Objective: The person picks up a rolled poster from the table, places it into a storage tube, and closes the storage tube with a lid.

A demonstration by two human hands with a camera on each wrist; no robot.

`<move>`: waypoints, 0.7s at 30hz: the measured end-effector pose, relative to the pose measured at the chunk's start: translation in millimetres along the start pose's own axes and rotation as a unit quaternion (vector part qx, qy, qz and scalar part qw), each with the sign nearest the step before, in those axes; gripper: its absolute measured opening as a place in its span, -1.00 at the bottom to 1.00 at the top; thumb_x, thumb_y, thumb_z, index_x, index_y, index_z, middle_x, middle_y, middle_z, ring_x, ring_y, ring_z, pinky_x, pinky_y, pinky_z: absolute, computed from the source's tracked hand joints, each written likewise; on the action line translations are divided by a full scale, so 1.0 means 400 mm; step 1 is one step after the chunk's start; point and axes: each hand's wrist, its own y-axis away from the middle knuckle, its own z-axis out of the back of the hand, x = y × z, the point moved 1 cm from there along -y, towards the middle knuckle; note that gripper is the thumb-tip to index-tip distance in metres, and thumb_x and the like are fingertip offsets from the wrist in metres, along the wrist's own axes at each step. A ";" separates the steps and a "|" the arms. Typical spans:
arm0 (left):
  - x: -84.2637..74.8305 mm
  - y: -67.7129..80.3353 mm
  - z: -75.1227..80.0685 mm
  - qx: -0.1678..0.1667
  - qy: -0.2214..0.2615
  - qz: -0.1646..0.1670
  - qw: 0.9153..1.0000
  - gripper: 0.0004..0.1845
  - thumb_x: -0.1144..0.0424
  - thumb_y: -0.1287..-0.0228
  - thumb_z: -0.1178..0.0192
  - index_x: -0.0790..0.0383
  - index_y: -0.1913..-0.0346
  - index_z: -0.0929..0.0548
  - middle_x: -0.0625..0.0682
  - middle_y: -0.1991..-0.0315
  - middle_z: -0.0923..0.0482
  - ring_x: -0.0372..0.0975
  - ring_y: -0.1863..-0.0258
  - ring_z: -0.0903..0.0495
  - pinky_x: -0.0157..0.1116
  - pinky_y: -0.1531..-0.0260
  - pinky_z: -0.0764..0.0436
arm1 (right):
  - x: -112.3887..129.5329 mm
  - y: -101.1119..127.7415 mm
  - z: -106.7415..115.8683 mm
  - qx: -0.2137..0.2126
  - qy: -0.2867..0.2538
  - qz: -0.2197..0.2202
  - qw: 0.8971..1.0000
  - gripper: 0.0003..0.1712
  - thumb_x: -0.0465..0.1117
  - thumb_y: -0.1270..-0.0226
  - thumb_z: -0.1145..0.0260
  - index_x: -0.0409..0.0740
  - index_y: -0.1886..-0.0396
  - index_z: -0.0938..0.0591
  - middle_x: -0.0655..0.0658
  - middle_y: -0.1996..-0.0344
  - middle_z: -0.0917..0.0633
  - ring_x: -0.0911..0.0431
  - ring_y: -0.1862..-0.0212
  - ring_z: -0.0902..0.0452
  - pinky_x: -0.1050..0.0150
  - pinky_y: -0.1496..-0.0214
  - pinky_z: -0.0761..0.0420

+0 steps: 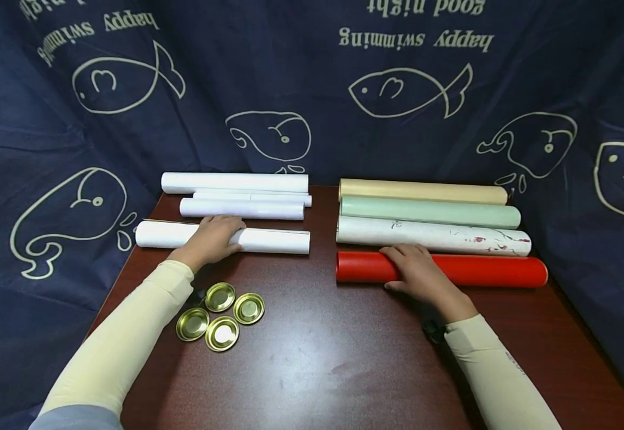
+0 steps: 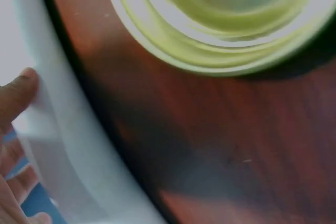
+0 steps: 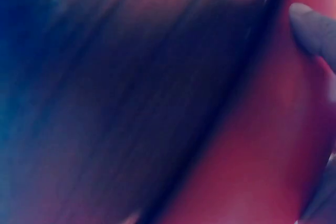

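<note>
The dark blue cloth backdrop carries pale printed words, all upside down in the head view. "happy swimming" stands at the upper left beside a fish outline, and again at the upper middle above another fish. "good night" runs along the top edge, partly cut off. The tubes, paper rolls and metal lids show no readable lettering.

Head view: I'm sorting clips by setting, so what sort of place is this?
Probably a staged tabletop set, not a home or shop: a dark wooden table ringed by a navy fish-print cloth, with white rolls, coloured tubes and gold lids laid in neat groups.
</note>
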 end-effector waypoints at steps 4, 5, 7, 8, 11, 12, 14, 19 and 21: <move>0.008 0.011 -0.012 -0.021 0.024 -0.028 0.999 -0.50 0.17 -0.21 -0.43 0.25 -0.16 -0.56 0.15 -0.05 -0.62 0.06 -0.16 -0.52 0.31 -0.29 -0.09 | 0.003 0.007 0.004 -0.003 0.003 0.028 1.000 -0.13 -0.08 0.06 -0.65 -0.27 -0.24 -0.49 -0.27 -0.05 -0.58 -0.20 -0.11 -0.48 -0.18 -0.27 -0.34; 0.009 0.014 -0.015 -0.028 0.027 -0.036 0.999 -0.50 0.17 -0.20 -0.43 0.25 -0.17 -0.56 0.16 -0.06 -0.62 0.06 -0.16 -0.52 0.32 -0.29 -0.08 | 0.004 0.010 0.005 -0.005 0.003 0.034 0.999 -0.13 -0.07 0.06 -0.65 -0.27 -0.24 -0.50 -0.26 -0.05 -0.58 -0.19 -0.10 -0.50 -0.18 -0.25 -0.37; 0.008 0.020 -0.015 -0.045 0.031 -0.053 0.997 -0.49 0.16 -0.20 -0.43 0.25 -0.17 -0.56 0.15 -0.08 -0.61 0.06 -0.17 -0.51 0.32 -0.29 -0.10 | 0.006 0.014 0.008 -0.011 0.003 0.045 0.999 -0.13 -0.06 0.06 -0.65 -0.26 -0.24 -0.50 -0.24 -0.03 -0.58 -0.18 -0.06 -0.52 -0.16 -0.20 -0.42; 0.006 0.023 -0.013 -0.055 0.034 -0.062 0.996 -0.49 0.16 -0.19 -0.44 0.25 -0.16 -0.56 0.16 -0.08 -0.61 0.05 -0.18 -0.51 0.31 -0.28 -0.12 | 0.008 0.016 0.010 -0.014 0.002 0.046 0.999 -0.13 -0.05 0.06 -0.65 -0.26 -0.24 -0.50 -0.23 -0.04 -0.58 -0.17 -0.07 -0.52 -0.15 -0.20 -0.43; -0.002 0.034 -0.003 -0.091 0.039 -0.090 0.991 -0.50 0.17 -0.17 -0.45 0.27 -0.13 -0.56 0.16 -0.07 -0.61 0.03 -0.16 -0.52 0.26 -0.26 -0.22 | 0.013 0.026 0.018 -0.027 0.000 0.047 0.999 -0.12 -0.03 0.07 -0.65 -0.24 -0.24 -0.49 -0.23 -0.05 -0.57 -0.17 -0.07 -0.51 -0.16 -0.19 -0.43; -0.007 0.039 0.002 -0.101 0.041 -0.099 0.989 -0.51 0.18 -0.16 -0.45 0.28 -0.11 -0.57 0.15 -0.05 -0.61 0.02 -0.14 -0.53 0.23 -0.25 -0.26 | 0.016 0.030 0.022 -0.032 -0.002 0.045 0.998 -0.12 -0.03 0.07 -0.65 -0.24 -0.25 -0.49 -0.23 -0.06 -0.57 -0.17 -0.08 -0.51 -0.16 -0.20 -0.43; -0.014 0.049 0.012 -0.123 0.044 -0.118 0.984 -0.52 0.19 -0.14 -0.47 0.28 -0.07 -0.58 0.14 -0.01 -0.62 0.00 -0.07 -0.55 0.14 -0.19 -0.36 | 0.020 0.038 0.029 -0.041 -0.004 0.041 0.998 -0.12 -0.04 0.06 -0.65 -0.23 -0.25 -0.49 -0.24 -0.07 -0.56 -0.17 -0.09 -0.49 -0.16 -0.21 -0.41; -0.032 0.084 0.031 -0.163 0.046 -0.143 0.975 -0.53 0.19 -0.12 -0.48 0.30 -0.05 -0.59 0.14 0.00 -0.61 -0.01 -0.01 -0.57 -0.02 -0.09 -0.45 | 0.032 0.053 0.044 -0.066 -0.009 0.047 0.997 -0.13 -0.09 0.06 -0.65 -0.23 -0.25 -0.48 -0.24 -0.08 -0.56 -0.17 -0.12 -0.47 -0.17 -0.21 -0.39; -0.036 0.101 0.036 -0.173 0.048 -0.143 0.973 -0.52 0.21 -0.12 -0.48 0.33 -0.07 -0.60 0.18 -0.04 -0.60 0.03 -0.04 -0.57 0.00 -0.12 -0.45 | 0.039 0.054 0.049 -0.075 -0.012 0.056 0.996 -0.14 -0.10 0.07 -0.65 -0.23 -0.25 -0.48 -0.25 -0.09 -0.56 -0.17 -0.13 -0.46 -0.17 -0.22 -0.39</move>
